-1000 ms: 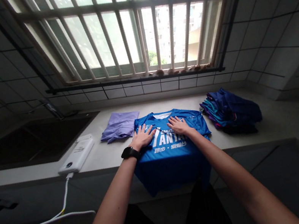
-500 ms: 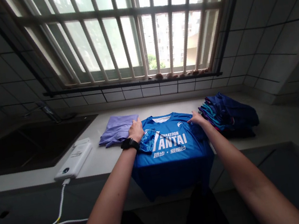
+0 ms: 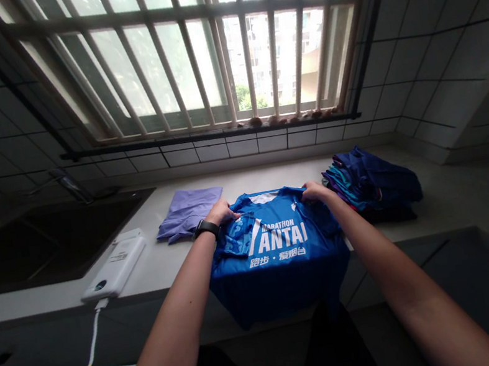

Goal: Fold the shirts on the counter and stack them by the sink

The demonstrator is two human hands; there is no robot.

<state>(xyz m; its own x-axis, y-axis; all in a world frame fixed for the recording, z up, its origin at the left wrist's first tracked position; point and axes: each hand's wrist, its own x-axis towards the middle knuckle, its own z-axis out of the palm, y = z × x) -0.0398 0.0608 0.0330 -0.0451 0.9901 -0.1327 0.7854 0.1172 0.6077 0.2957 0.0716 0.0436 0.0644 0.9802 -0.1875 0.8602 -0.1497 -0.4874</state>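
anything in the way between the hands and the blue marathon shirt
Nothing visible: the left hand and right hand are already on the shoulders of the blue marathon shirt. The folded lilac garment and dark clothes stack lie beside it.

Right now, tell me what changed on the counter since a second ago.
The left hand and right hand moved from flat on the blue marathon T-shirt up to its shoulders and took hold; its sleeves now lie folded inward. The lilac garment, clothes stack and white power bank stayed put.
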